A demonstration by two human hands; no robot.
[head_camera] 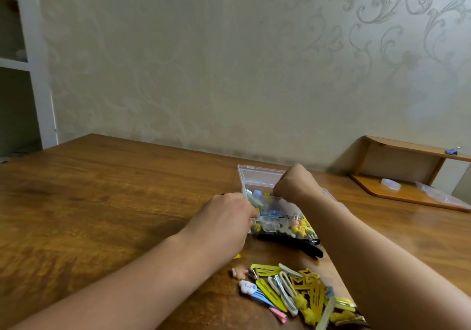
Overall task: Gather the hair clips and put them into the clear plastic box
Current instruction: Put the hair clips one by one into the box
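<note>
In the head view, the clear plastic box stands on the tabletop, lid open toward the wall, already partly filled with clips. The left hand presses against the box's left wall; its fingers are hidden, so I cannot tell if this grip is clenched. The right hand is above the box's far side with fingers curled, pinching something small at the rim; what it is, I cannot tell.

To do this step well, I judge the left hand should hold the box steady while the right lets go low inside.

The pile of hair clips lies in front of the box, nearer the person. Their long axes run mostly from near-right to far-left. A black clip lies just before the box, along its front wall.
</note>
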